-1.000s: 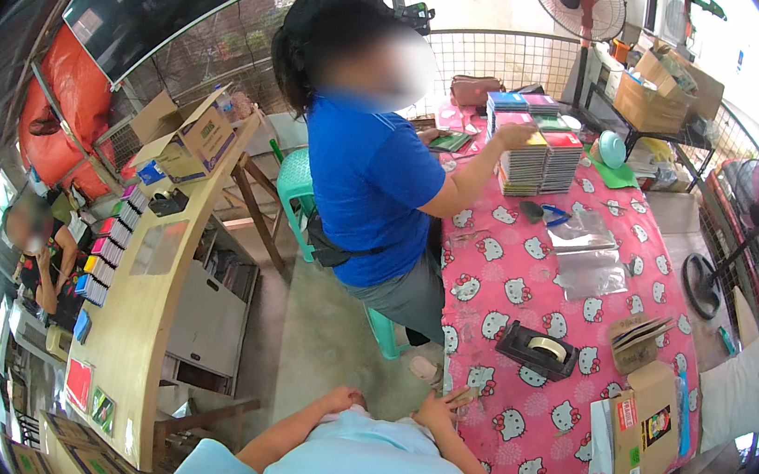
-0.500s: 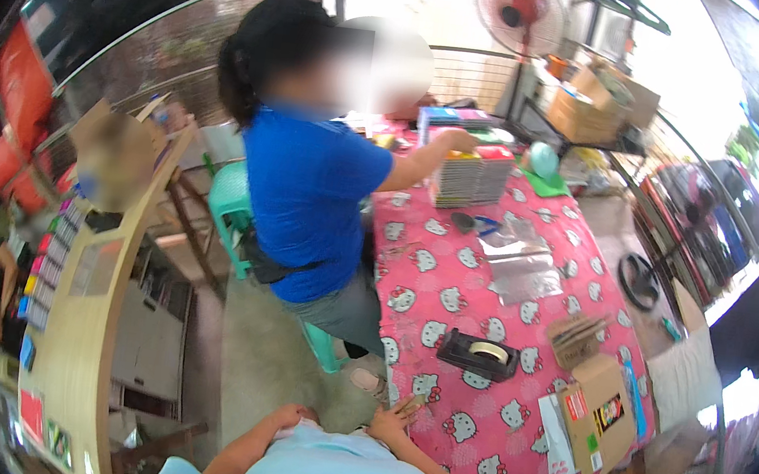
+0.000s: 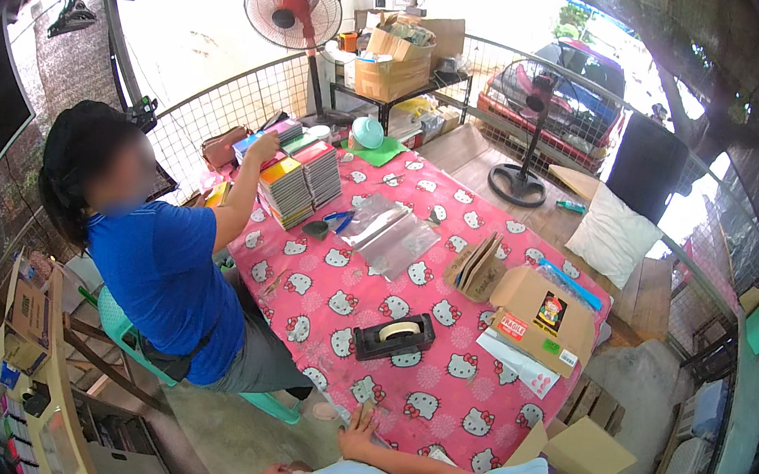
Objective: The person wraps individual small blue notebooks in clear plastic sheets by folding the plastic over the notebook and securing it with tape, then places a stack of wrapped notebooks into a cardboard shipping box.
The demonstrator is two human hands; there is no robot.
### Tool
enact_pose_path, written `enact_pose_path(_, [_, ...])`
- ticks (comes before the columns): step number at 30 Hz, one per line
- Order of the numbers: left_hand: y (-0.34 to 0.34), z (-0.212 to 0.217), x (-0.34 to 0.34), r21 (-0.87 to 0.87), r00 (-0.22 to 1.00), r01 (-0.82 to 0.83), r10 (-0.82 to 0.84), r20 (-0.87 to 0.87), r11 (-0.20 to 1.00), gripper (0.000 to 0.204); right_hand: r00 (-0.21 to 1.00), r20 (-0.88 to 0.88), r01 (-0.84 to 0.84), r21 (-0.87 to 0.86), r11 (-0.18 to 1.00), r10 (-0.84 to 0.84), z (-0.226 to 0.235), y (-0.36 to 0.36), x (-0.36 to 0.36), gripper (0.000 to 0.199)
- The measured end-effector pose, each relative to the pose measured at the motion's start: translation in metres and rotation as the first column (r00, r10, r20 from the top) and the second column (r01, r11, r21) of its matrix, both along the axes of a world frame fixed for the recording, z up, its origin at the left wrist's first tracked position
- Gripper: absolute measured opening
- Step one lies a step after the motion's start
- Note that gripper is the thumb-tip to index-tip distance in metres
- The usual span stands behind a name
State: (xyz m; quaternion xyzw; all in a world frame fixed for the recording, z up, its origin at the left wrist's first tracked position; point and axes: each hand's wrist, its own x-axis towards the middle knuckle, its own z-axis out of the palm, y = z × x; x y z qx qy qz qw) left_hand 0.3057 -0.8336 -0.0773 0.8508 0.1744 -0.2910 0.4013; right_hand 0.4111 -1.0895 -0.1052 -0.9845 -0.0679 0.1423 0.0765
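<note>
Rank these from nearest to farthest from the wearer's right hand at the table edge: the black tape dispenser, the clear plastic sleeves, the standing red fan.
From the right hand at the table's near edge:
1. Black tape dispenser, just beyond it on the pink cloth.
2. Clear plastic sleeves, mid-table.
3. Standing red fan, past the table's far end by the fence.

The tape dispenser (image 3: 394,335) is placed on the tabletop (image 3: 344,299), near its front edge, where the right hand (image 3: 361,419) is laid. Behind it the plastic sleeves (image 3: 389,231) are spread, with the stacks of cases (image 3: 300,181) to their left and the cardboard box (image 3: 541,317) at the right
</note>
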Motion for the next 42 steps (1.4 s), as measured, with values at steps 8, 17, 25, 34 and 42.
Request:
enact_pose_path(8, [0.012,-0.014,-0.010,-0.168,0.998,-0.050,0.044,-0.037,0.985,0.055,0.966,0.254,0.009,-0.183,0.983,0.039,-0.012,0.010,-0.003,0.059])
enact_pose_path(17, [0.008,-0.021,-0.010,-0.124,0.989,-0.094,0.079,-0.124,0.988,0.065,0.967,-0.065,-0.252,-0.086,0.964,0.247,0.025,-0.011,0.001,0.066])
enact_pose_path(25, [0.013,-0.018,-0.037,-0.034,0.967,-0.213,0.205,-0.154,0.976,0.064,0.981,-0.079,-0.180,-0.003,0.984,0.179,0.029,-0.004,-0.001,0.039])
enact_pose_path(34, [0.007,-0.029,-0.044,0.073,0.989,-0.110,0.117,-0.096,0.991,0.068,0.979,0.017,-0.204,0.048,0.978,0.204,0.025,-0.012,0.003,0.039])
enact_pose_path(42, [-0.017,-0.026,-0.064,0.136,0.973,-0.142,0.163,-0.161,0.981,0.065,0.988,-0.059,-0.138,0.070,0.988,0.142,0.029,-0.008,0.001,0.044])
